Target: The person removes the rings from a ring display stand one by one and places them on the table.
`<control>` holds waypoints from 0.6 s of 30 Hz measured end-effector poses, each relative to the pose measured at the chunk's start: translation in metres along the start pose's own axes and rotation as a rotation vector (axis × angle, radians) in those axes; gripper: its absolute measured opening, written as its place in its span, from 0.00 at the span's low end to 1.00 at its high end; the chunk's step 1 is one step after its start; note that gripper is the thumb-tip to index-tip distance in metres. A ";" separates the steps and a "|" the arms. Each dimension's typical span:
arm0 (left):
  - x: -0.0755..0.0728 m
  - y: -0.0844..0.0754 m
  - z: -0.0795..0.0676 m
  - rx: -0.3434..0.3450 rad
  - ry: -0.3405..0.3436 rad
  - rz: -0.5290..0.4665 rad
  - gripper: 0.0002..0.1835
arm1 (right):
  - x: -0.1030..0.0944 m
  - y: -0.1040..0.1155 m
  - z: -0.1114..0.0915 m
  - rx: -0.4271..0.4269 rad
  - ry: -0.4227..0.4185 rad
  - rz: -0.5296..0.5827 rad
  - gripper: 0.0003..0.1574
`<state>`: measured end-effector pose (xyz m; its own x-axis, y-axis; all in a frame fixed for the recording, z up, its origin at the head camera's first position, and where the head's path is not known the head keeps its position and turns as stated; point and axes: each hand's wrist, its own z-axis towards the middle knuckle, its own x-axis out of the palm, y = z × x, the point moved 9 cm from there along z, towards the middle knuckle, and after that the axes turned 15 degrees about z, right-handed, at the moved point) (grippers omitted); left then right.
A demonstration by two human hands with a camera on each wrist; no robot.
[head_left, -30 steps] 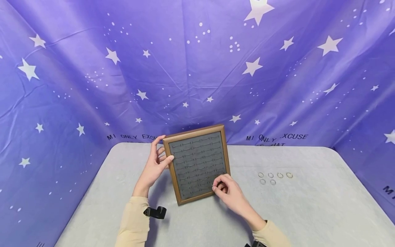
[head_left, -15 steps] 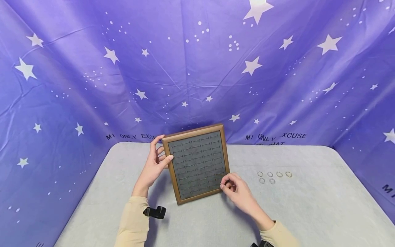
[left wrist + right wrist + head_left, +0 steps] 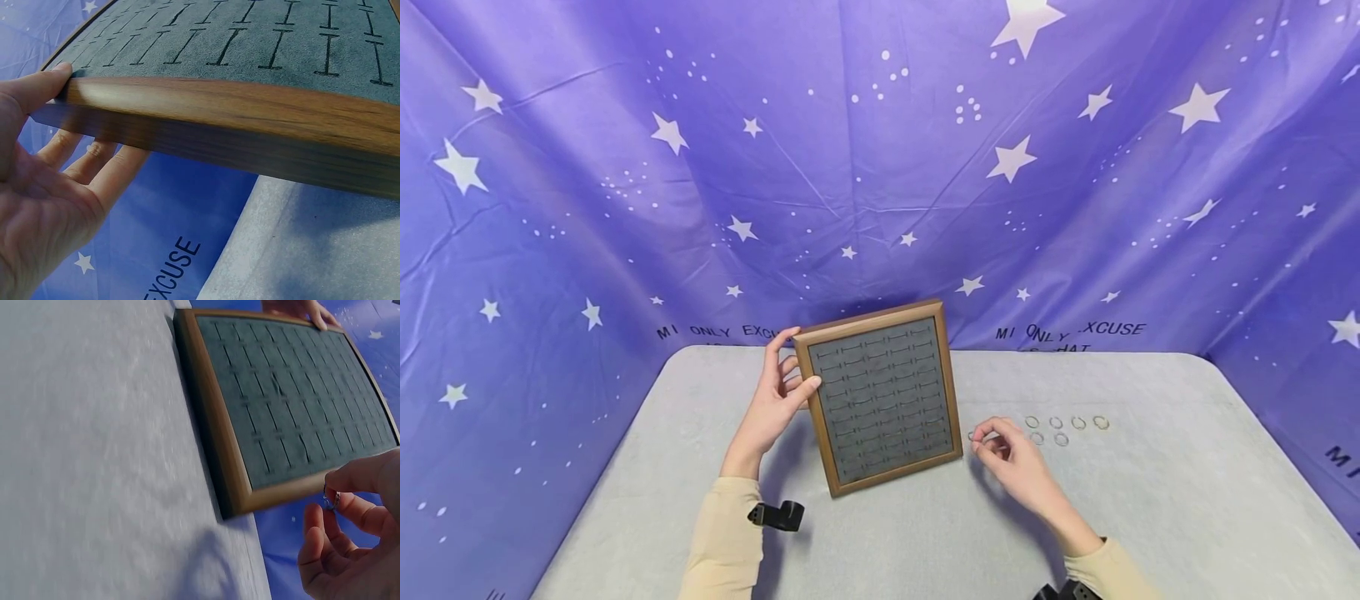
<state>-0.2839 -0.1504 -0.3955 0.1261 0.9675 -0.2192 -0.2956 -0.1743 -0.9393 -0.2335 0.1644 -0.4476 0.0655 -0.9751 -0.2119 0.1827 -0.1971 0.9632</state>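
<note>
A ring display tray (image 3: 880, 400) with a brown wooden frame and a dark slotted cushion stands tilted up on the table. My left hand (image 3: 770, 408) grips its left side, thumb on the front and fingers behind; the left wrist view shows the thumb near a frame corner (image 3: 187, 103). Just right of the tray, my right hand (image 3: 1015, 462) pinches a small silvery ring (image 3: 331, 499) between thumb and index finger, apart from the frame. No ring is plainly visible in the slots. Several thin rings (image 3: 1101, 423) lie in two rows on the table, beyond the right hand.
The grey-white table (image 3: 1187, 500) runs up to a purple-blue star-printed curtain (image 3: 880, 167), which hangs behind and at both sides. The tray's top edge stands near the curtain. A black wrist strap mount (image 3: 777, 516) sticks out from the left sleeve.
My right hand has moved right, from the tray's lower right part to off its edge, with the ring now visible in its fingertips. The left hand and tray have stayed put.
</note>
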 end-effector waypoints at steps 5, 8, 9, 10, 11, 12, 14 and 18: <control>-0.001 0.000 0.000 0.001 0.000 -0.012 0.40 | -0.016 0.005 -0.001 -0.007 -0.021 -0.062 0.08; -0.001 0.000 0.000 -0.002 0.000 -0.016 0.39 | -0.026 -0.001 0.000 -0.015 -0.022 -0.073 0.07; 0.000 0.000 0.000 -0.003 0.000 -0.015 0.39 | -0.030 -0.008 0.001 -0.019 -0.024 -0.081 0.07; 0.000 0.000 0.000 -0.003 0.000 -0.016 0.39 | -0.033 -0.008 0.001 -0.020 -0.028 -0.079 0.07; 0.000 0.001 0.000 -0.002 0.000 -0.016 0.39 | -0.037 -0.008 0.001 -0.025 -0.030 -0.074 0.07; 0.000 0.001 0.000 -0.002 0.001 -0.016 0.39 | -0.040 -0.007 0.001 -0.031 -0.029 -0.074 0.06; 0.000 0.001 0.000 -0.002 0.002 -0.015 0.40 | -0.046 -0.007 0.002 -0.034 -0.033 -0.091 0.06; 0.000 0.002 0.001 -0.004 0.002 -0.012 0.40 | -0.056 -0.010 0.005 -0.012 -0.012 -0.105 0.07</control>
<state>-0.2850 -0.1510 -0.3972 0.1316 0.9691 -0.2084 -0.2899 -0.1634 -0.9430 -0.2441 0.2199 -0.4441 0.0337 -0.9502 -0.3098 0.1997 -0.2973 0.9337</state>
